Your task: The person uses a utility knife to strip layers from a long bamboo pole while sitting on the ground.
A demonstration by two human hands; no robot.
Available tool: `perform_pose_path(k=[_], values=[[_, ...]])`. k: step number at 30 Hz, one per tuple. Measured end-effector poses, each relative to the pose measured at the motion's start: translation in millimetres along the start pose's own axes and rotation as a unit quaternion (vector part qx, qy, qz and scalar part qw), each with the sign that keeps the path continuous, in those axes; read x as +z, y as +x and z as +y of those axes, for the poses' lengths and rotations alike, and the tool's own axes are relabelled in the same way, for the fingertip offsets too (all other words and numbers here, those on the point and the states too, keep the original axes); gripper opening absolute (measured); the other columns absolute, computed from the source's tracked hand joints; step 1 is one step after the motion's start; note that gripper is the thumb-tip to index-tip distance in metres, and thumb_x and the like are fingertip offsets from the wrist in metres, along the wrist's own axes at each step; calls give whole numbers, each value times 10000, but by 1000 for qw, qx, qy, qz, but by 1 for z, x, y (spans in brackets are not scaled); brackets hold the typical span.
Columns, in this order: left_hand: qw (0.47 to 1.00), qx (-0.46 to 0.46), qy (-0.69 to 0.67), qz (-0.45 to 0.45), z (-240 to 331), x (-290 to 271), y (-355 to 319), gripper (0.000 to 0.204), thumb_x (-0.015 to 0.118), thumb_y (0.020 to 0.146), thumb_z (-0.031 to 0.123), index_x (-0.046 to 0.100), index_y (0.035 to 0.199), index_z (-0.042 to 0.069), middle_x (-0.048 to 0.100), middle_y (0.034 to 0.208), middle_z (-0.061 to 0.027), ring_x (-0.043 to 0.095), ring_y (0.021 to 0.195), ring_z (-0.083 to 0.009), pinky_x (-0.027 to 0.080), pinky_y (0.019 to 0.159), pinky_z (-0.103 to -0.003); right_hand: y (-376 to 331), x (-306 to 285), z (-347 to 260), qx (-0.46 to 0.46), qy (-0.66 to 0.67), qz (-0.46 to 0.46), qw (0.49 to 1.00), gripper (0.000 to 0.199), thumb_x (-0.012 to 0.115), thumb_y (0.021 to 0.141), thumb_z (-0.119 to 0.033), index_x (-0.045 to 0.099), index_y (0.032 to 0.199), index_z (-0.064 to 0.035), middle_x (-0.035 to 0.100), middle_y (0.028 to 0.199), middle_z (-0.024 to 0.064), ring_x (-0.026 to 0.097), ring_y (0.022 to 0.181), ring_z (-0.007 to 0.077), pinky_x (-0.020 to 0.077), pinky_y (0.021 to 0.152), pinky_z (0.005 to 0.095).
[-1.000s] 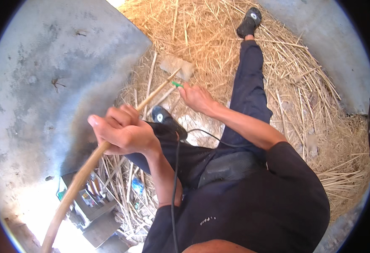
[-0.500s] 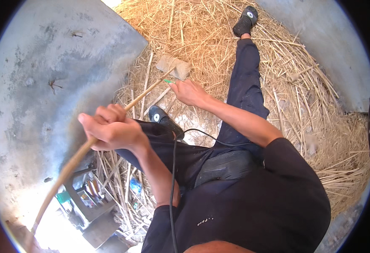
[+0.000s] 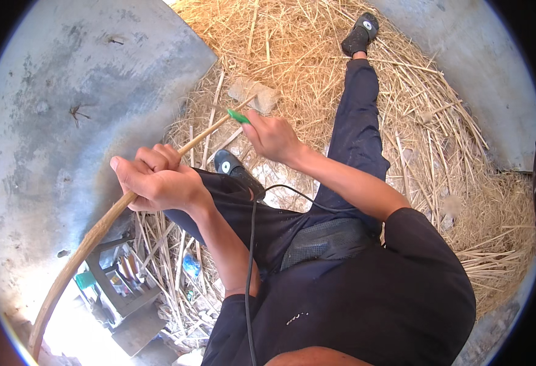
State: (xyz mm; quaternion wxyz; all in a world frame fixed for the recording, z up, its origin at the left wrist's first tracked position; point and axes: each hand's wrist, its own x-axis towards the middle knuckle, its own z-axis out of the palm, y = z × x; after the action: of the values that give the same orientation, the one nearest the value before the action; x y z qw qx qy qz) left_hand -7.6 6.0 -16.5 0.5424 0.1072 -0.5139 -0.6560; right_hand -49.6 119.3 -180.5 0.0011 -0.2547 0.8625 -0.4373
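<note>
My left hand (image 3: 164, 180) is wrapped round a long, pale wooden stick (image 3: 91, 241), which runs from the lower left up toward the middle of the view. Beyond that fist, the stick narrows to a pointed far end. My right hand (image 3: 274, 139) is closed on a small green-handled knife (image 3: 238, 116). Its thin blade reaches left from the handle, right by the stick near the tip; whether it touches the wood I cannot tell.
Straw and shavings (image 3: 304, 67) cover the floor around my outstretched legs. A pale stone block (image 3: 262, 96) lies beyond the stick's tip. A grey wall (image 3: 66, 110) rises at left; a rack (image 3: 121, 302) with small items stands lower left. A black cable (image 3: 252, 256) crosses my lap.
My right hand has turned and lifted slightly, and more of the green handle shows. The stick and left hand have shifted only a little.
</note>
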Motion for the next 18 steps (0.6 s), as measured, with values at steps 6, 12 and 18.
perform_pose_path(k=[6,12,18], values=[[1000,1,-11,-27,-1,-2,-2,500,432,965,209,154,552,170,185,412,38,106,369,-64,133,355,-244,-53,65,210,234,-200,-309,900,344,451,893,-236,670,993,10,635,1039,265,631,956,380,494,817,455],[1000,-9,5,-15,0,-5,-4,494,417,941,210,124,544,193,154,433,39,101,388,-70,114,388,-248,-29,1,81,194,70,-40,978,342,341,989,-302,503,954,-3,558,612,178,562,528,319,428,516,462],[999,-16,-1,-32,5,0,-10,503,361,980,247,132,536,191,165,414,39,85,366,-61,117,346,-236,-13,-6,24,57,81,45,994,315,354,1001,-289,487,940,-10,434,483,93,435,388,233,377,404,402]])
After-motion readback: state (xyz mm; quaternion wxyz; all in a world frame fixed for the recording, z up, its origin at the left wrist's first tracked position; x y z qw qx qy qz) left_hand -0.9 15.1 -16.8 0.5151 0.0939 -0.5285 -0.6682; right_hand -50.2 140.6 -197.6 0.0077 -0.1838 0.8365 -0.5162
